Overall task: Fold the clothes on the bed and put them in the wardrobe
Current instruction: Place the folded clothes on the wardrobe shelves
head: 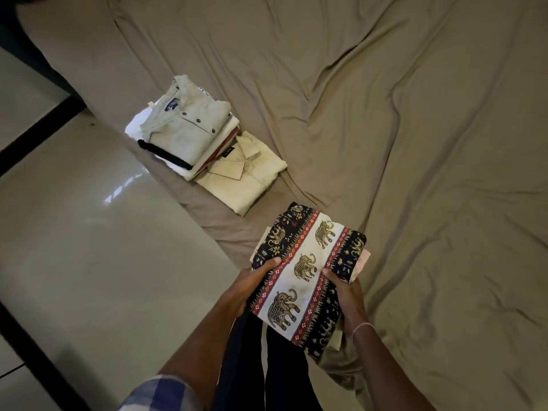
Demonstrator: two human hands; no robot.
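Tan sheet [385, 114] covers 1 bed, and 3 groups of folded clothes are on or over it. 1 elephant-print bundle [308, 271] sits in the lower centre of the frame at the bed's near edge, with paler pieces beneath it. Its long axis and cream band run from bottom centre up toward the upper right. 2 hands hold it: the left hand [249, 289] grips its left edge, the right hand [347, 295] its right edge. Up-left lie 1 stack [184, 129] topped by a pale green shirt and, touching it, 1 cream shirt [246, 179].
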